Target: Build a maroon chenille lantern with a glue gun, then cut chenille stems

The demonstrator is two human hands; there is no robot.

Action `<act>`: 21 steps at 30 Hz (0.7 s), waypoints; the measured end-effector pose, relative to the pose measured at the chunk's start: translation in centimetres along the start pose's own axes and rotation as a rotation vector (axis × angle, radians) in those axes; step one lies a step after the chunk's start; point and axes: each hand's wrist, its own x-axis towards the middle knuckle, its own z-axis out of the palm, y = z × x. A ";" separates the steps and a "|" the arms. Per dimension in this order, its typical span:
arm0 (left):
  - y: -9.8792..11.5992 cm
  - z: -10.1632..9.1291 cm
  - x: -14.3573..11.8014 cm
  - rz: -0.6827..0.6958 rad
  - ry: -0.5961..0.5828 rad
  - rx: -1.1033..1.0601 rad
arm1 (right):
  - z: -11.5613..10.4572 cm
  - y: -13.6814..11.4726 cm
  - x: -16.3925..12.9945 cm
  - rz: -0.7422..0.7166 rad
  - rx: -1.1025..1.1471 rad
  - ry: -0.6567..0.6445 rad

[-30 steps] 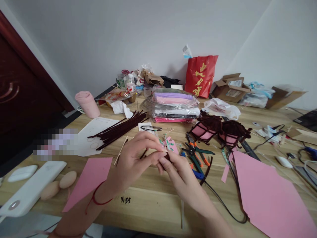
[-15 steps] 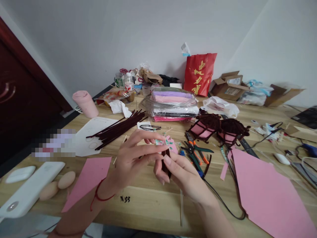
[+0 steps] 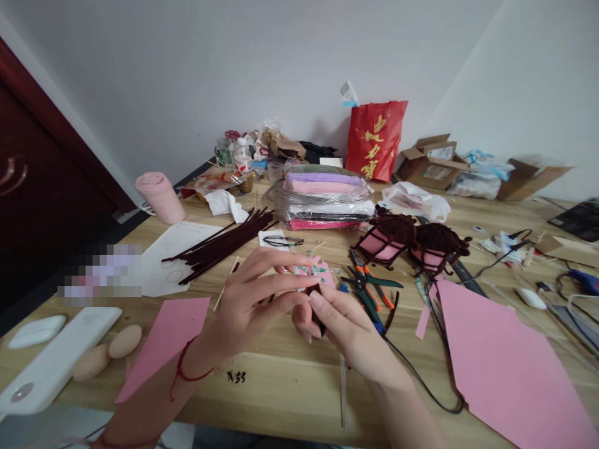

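My right hand (image 3: 344,321) pinches a dark brown fuzzy piece, apparently pipe cleaner (image 3: 320,327), between thumb and curled fingers. From the other side my left hand (image 3: 255,296), a red string round its wrist, has its thumb and fingertips closed on the top of the same piece. Fingers hide most of it. Just beyond the fingertips lies a small pink and green patterned item (image 3: 322,272), partly covered. A bundle of dark brown pipe cleaners (image 3: 224,243) lies on white paper behind my left hand. Pliers (image 3: 367,280) with green and orange handles lie right of my right hand.
Two brown and pink lantern-like pieces (image 3: 386,240) stand behind the pliers. Pink sheets (image 3: 510,355) lie at right and a pink sheet (image 3: 168,337) at left. Wrapped packs of pipe cleaners (image 3: 327,199) sit at the back. A black cable (image 3: 421,380) curves across the right side.
The brown piece has shifted slightly and turned between my fingers, so less of it shows. Both hands stay in nearly the same place.
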 end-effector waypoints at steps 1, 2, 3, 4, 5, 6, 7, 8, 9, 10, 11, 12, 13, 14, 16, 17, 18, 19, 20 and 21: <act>0.0 0.1 0.0 -0.058 0.011 -0.041 | 0.0 -0.1 0.0 -0.004 -0.024 0.013; 0.1 0.2 0.1 -0.124 0.011 -0.099 | 0.1 -0.1 0.0 -0.008 -0.060 0.032; 0.1 0.3 0.2 -0.194 0.002 -0.178 | 0.1 -0.2 0.1 -0.012 -0.107 0.055; 0.1 0.4 0.3 -0.265 -0.017 -0.268 | 0.2 -0.2 0.1 -0.019 -0.162 0.085; 0.1 0.6 0.3 -0.330 -0.040 -0.356 | 0.3 -0.1 0.0 -0.028 -0.220 0.117; 0.1 0.7 0.4 -0.385 -0.059 -0.433 | 0.4 -0.1 0.0 -0.035 -0.273 0.145; 0.0 0.8 0.4 -0.427 -0.067 -0.490 | 0.5 0.1 0.0 -0.043 -0.316 0.166; -0.1 0.9 0.5 -0.464 -0.067 -0.522 | 0.6 0.3 0.0 -0.051 -0.348 0.182; -0.1 1.0 0.5 -0.493 -0.067 -0.529 | 0.8 0.4 -0.1 -0.058 -0.379 0.193; -0.3 1.1 0.4 -0.514 -0.071 -0.521 | 0.9 0.6 -0.1 -0.067 -0.417 0.203; -0.4 1.1 0.4 -0.526 -0.072 -0.505 | 0.9 0.7 0.0 -0.079 -0.465 0.209; -0.6 1.1 0.4 -0.537 -0.066 -0.485 | 0.7 0.8 0.0 -0.097 -0.525 0.208; -0.8 1.1 0.4 -0.546 -0.051 -0.465 | 0.3 0.8 0.1 -0.108 -0.597 0.190; -1.1 1.0 0.5 -0.553 -0.017 -0.450 | -0.4 0.8 0.3 -0.113 -0.675 0.164; -1.7 0.7 0.7 -0.572 0.094 -0.442 | -2.7 0.8 0.8 -0.074 -0.852 0.129; -2.0 0.6 0.8 -0.598 0.160 -0.454 | -4.3 0.9 1.1 -0.026 -0.948 0.166; -2.3 0.4 1.0 -0.637 0.226 -0.479 | -6.2 1.2 1.4 0.081 -1.078 0.232; -2.6 0.2 1.1 -0.684 0.291 -0.513 | -8.2 1.5 1.7 0.262 -1.231 0.313; -2.8 0.0 1.3 -0.728 0.349 -0.552 | -10.3 1.9 2.0 0.506 -1.368 0.376; -3.0 -0.2 1.4 -0.762 0.396 -0.594 | -12.3 2.5 2.1 0.645 -1.405 0.428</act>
